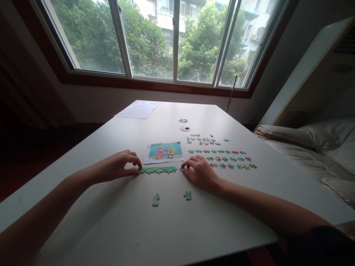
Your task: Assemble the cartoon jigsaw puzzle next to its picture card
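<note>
The big white table (111,229) lies under the picture sheet (165,151). To the right of the picture sheet, many loose puzzle pieces (221,151) lie in rows. A white paper (135,111) is past the picture sheet, toward its left.

The left hand (118,166) is left of the picture sheet. Its thumb and pointing finger bend close together at the left end of a joined puzzle strip (158,170). I can't tell if they pinch it or just touch it. The right hand (203,173) is by the near right corner of the picture sheet. Its finger and thumb hold one small green piece (182,168).

The puzzle strip is just in front of the picture sheet. It would be good to keep its left end from sliding, hold the small green piece flat, match knob to hole and push gently. The puzzle strip is long from left to right, about even with the near edge of the picture sheet. Its straight side seems to face the sheet, with its bumpy side facing the person.

Closer to the person than the picture sheet lie two lone pieces, a left one (155,200) and a right one (188,195).
</note>
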`<state>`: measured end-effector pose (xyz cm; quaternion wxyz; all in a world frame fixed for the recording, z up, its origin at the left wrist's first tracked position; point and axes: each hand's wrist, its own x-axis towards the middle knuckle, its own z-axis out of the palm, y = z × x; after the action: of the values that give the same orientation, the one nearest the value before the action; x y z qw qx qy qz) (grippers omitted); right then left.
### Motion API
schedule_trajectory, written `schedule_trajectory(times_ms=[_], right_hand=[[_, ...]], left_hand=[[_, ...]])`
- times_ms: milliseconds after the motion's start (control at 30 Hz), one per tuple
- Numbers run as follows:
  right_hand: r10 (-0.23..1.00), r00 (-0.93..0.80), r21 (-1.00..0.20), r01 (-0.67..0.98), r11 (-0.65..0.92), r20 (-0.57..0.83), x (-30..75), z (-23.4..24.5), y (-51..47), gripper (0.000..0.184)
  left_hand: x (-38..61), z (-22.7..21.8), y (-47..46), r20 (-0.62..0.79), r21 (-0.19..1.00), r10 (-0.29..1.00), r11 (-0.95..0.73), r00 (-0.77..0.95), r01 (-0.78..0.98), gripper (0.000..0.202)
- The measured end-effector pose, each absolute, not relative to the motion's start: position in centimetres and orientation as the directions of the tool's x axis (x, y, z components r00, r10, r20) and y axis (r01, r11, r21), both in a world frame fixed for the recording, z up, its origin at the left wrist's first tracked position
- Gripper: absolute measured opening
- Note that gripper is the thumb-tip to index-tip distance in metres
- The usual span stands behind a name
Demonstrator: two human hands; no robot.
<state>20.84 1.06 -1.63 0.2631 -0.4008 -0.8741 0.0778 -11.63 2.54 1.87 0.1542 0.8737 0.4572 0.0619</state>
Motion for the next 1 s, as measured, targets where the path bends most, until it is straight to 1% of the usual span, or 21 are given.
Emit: schedule_trajectory(times_ms=[233,700,900,1000], right_hand=[[0.747,-0.53,-0.331,0.677,0.657,0.4,20.91,-1.69,1.08,0.015],[0.755,-0.529,-0.321,0.69,0.649,0.388,20.88,-1.41,0.98,0.014],[0.751,-0.53,-0.323,0.685,0.653,0.393,20.89,-1.36,0.99,0.019],[0.744,-0.539,-0.32,0.678,0.661,0.395,20.9,-1.41,0.99,0.019]], left_hand=[[-11.41,2.05,2.41,-0.027,0.313,0.82,-0.537,0.572,0.784,0.024],[-11.62,1.91,2.52,-0.059,0.286,0.82,-0.533,0.57,0.796,0.023],[-11.7,1.82,2.57,-0.053,0.309,0.823,-0.525,0.566,0.793,0.024],[-11.65,1.88,2.54,-0.055,0.314,0.824,-0.522,0.564,0.793,0.024]])
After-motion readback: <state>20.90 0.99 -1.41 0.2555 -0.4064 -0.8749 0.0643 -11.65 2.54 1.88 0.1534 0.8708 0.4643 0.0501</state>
